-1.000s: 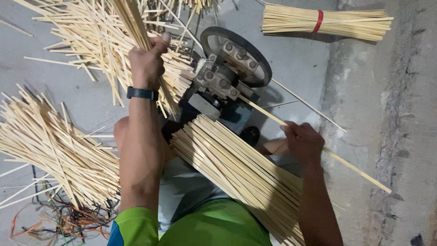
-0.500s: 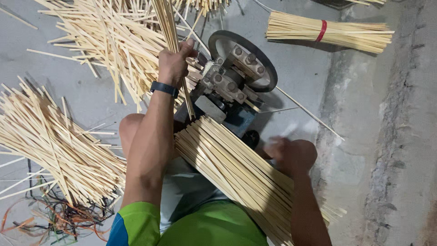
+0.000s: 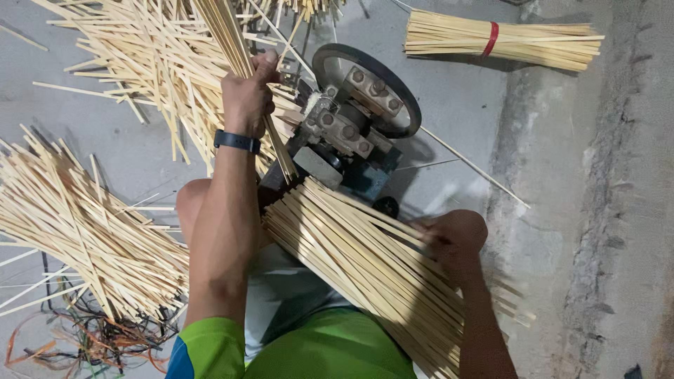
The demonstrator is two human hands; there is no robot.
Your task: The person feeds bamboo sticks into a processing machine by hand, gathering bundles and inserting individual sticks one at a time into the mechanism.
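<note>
left hand (image 3: 247,95): fist closed round a few bamboo strips (image 3: 232,42), just left of the machine (image 3: 351,133)
right hand (image 3: 455,238): curled down on the lap bundle (image 3: 365,260), grip itself can't tell
strips location: sticks slant from upper left down to the machine's near side
technique: keep sticks straight, aligned; fingers away from the black wheel (image 3: 404,98)
floor (image 3: 119,140): loose piles; tied bundle (image 3: 502,41)
</note>
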